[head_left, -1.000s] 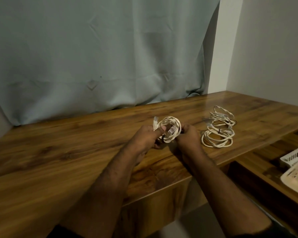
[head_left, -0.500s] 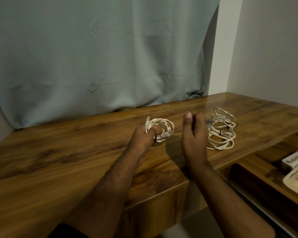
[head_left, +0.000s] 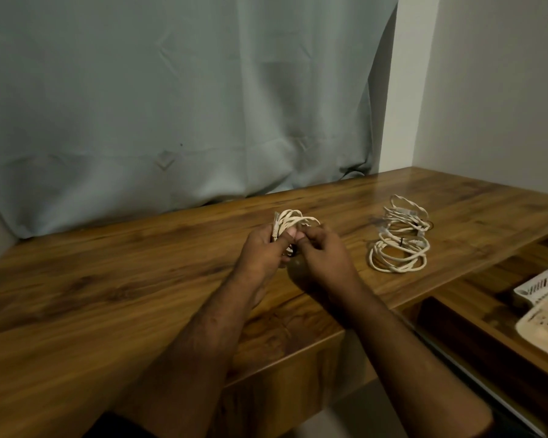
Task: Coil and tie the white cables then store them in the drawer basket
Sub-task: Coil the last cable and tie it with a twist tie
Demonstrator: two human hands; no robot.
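Note:
A small coiled white cable (head_left: 293, 219) is held just above the wooden desk (head_left: 108, 279) near its middle. My left hand (head_left: 263, 248) grips the coil from the left, with one plug end sticking up by the thumb. My right hand (head_left: 325, 249) meets it from the right, its fingertips pinching at the coil's near side. Two more coiled white cables (head_left: 399, 238), stacked one on the other, lie on the desk to the right, apart from both hands. White baskets (head_left: 541, 306) sit in the open drawer at the lower right.
A grey-green curtain (head_left: 187, 105) hangs behind the desk. A white wall (head_left: 503, 90) closes off the right side. The open drawer (head_left: 475, 314) juts out below the desk's right front edge.
My right hand, which had let go and lifted away to the right half a second ago, has come back to the coil. The left hand has kept hold of the coil.

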